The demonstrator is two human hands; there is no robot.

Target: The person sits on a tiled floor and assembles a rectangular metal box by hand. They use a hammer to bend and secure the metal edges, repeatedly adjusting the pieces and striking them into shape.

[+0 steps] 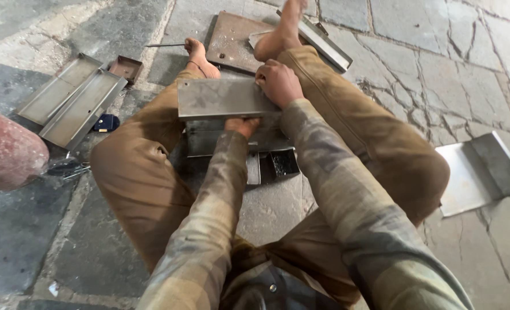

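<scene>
I sit on a stone floor with my knees spread. A flat grey sheet-metal piece [220,97] lies across between my legs, over another folded metal piece [209,140]. My right hand [278,83] grips the right end of the upper sheet near my right ankle. My left hand [242,125] holds the sheet's near edge from below, fingers curled under it. A small open metal box part [283,162] sits on the floor just below the pieces.
Two long metal trays [74,97] and a small rusty tray [126,68] lie at left, by a reddish rounded object [8,152]. A rusty plate [232,40] and a metal channel [326,46] lie by my feet. A bent sheet [479,172] rests at right.
</scene>
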